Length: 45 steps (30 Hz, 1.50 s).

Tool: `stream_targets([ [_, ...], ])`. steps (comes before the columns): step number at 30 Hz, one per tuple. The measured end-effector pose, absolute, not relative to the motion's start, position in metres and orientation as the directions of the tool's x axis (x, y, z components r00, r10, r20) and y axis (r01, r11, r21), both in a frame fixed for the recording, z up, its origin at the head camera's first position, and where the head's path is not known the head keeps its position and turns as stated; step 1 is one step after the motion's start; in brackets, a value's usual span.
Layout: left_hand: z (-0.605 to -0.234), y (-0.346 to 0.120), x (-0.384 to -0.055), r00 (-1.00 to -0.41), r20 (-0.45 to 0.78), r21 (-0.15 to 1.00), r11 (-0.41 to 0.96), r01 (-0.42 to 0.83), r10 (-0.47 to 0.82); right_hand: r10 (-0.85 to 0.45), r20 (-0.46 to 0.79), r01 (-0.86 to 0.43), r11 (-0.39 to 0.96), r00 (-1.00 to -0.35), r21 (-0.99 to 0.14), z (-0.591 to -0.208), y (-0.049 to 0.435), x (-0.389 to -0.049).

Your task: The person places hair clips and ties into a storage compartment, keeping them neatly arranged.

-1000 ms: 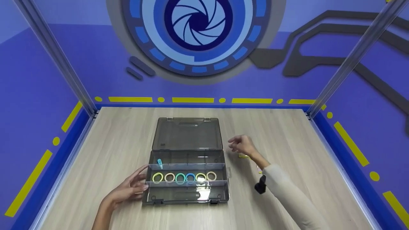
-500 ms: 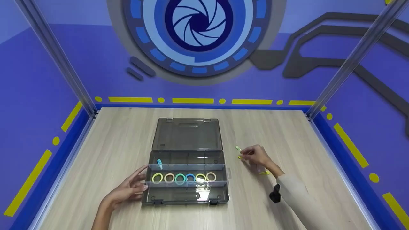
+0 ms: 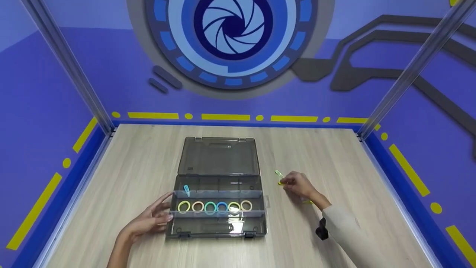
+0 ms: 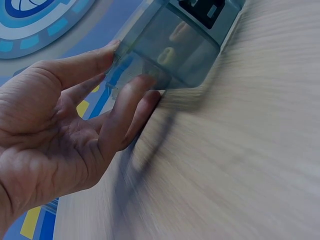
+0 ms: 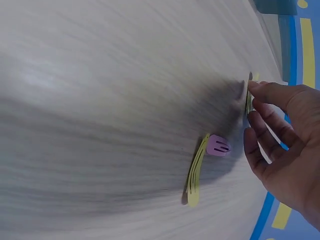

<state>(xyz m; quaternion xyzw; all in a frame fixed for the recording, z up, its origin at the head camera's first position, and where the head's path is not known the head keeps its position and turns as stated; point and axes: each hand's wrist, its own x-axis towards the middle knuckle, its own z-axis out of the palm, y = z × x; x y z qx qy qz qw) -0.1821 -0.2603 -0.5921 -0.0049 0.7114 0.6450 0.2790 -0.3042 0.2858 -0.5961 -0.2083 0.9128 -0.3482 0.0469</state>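
Observation:
My left hand (image 3: 145, 219) touches the left side of a smoky clear divided box (image 3: 215, 227), fingertips on its wall and rim. My right hand (image 3: 299, 184) is down on the table right of the box. Its thumb and fingertips pinch a yellow hair clip (image 3: 280, 183), partly hidden by the fingers in the right wrist view. Just beyond lies a pale green hair clip (image 3: 278, 173). Closer to the wrist rest another yellow hair clip (image 5: 196, 175) and a purple hair clip (image 5: 218, 145). A blue hair clip (image 3: 186, 190) lies in the box's rear compartment.
Several coloured hair ties (image 3: 210, 208) stand in a row in the middle compartment. The box lid (image 3: 218, 156) is folded back onto the wooden table (image 3: 316, 149). Purple-blue panels (image 3: 37, 111) and metal posts (image 3: 70, 67) border the table.
My right hand has come down and back toward me from beside the lid, and its fingertips have closed on the yellow hair clip. The left hand stays on the box.

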Motion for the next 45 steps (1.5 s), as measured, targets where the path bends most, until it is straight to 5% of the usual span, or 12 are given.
stream_targets([
  [16, -0.592, -0.259, -0.183, -0.846, -0.414, 0.910, 0.180, -0.374, 0.335, -0.292, 0.096, -0.302, 0.825, -0.951, -0.478, -0.597, 0.277, -0.299],
  [29, -0.593, -0.259, -0.183, -0.845, -0.425, 0.904, 0.191, -0.382, 0.325, -0.280, 0.088, -0.289, 0.843, -0.956, -0.453, -0.594, 0.276, -0.297],
  [45, -0.591, -0.259, -0.183, -0.848, -0.416, 0.909, 0.182, -0.375, 0.330, -0.310, 0.027, -0.221, 0.614, -0.950, -0.758, -0.578, 0.268, -0.303],
])
